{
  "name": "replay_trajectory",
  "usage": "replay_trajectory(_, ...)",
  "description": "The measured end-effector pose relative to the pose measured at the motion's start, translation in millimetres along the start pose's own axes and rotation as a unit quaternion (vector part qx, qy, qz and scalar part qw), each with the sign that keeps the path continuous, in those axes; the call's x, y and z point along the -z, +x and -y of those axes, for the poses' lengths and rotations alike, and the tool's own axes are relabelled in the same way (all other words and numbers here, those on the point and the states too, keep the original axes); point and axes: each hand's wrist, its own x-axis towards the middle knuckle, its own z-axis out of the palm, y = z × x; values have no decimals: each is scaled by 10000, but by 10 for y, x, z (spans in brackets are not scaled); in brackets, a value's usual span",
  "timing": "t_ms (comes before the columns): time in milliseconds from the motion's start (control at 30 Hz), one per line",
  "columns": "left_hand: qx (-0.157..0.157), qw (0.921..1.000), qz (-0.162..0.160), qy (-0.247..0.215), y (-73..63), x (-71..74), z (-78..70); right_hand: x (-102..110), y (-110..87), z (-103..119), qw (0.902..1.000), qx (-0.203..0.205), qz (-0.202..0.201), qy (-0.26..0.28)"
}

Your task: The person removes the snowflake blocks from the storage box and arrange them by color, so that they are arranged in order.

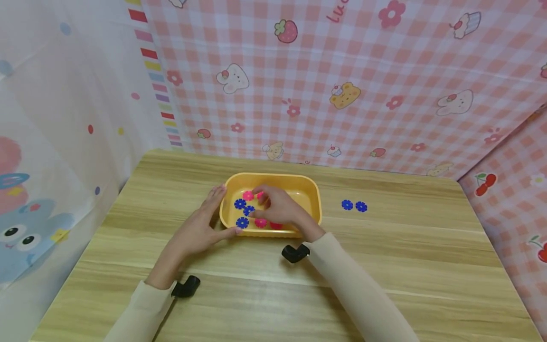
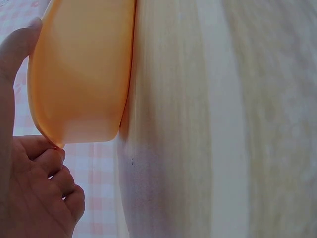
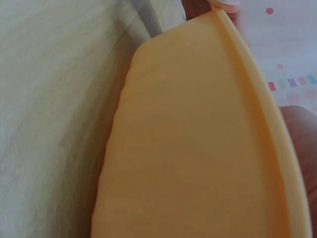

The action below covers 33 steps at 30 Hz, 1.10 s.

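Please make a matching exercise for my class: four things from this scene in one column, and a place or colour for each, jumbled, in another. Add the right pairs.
Things
1. Tray
2. Left grip
3. Right grip
4. Loose discs

Places and colours
A. On the table, to the right of the tray in the head view
B. Touching the tray's left end
C. Yellow-orange
D. Partly inside the tray

Right pairs: 1-C, 2-B, 3-D, 4-A
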Motion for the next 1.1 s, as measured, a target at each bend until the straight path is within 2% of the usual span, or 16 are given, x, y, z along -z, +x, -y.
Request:
replay_trajectory(400, -56, 10000, -38, -27, 3, 11, -6, -87, 75, 14, 9999, -73, -33, -93)
replay_trajectory(833, 24, 10000, -24, 39, 5, 4, -16, -151, 101, 3, 9934, 204, -169, -1112)
replay_trajectory(1100, 30, 10000, -10, 39, 5, 6, -4, -167, 112, -7, 9936, 324, -205, -1059)
